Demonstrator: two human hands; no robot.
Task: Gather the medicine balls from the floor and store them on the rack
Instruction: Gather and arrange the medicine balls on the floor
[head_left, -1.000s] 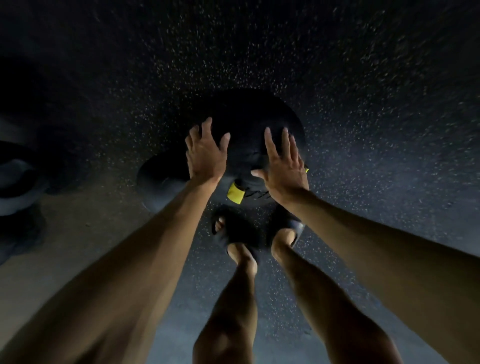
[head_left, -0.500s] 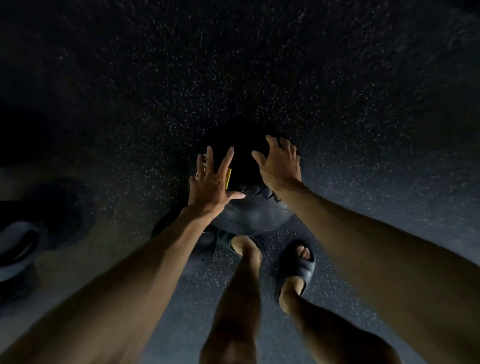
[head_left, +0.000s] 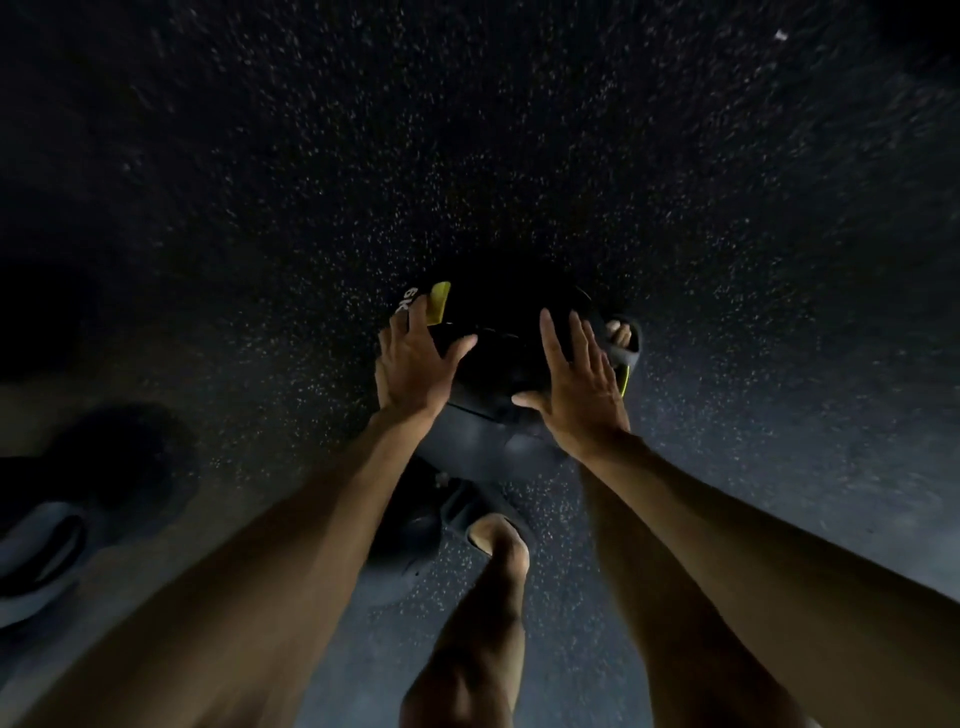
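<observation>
Hands, left (head_left: 415, 366) and right (head_left: 584, 400), now flank the medicine ball (head_left: 501, 343).

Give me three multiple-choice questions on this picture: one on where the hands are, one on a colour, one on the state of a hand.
1. Where are the left hand and right hand relative to the medicine ball?
A. both on top
B. one on each side
C. both flat on the ground

2. What colour is the patch by the white "6k" marking?
A. red
B. yellow
C. blue

3. How are the right hand's fingers?
A. in a fist
B. pinching a strap
C. fairly straight

Answers:
1 B, the ball shows between the two palms.
2 B, the patch is bright yellow against the black.
3 C, they stretch out along the ball's side.
</observation>
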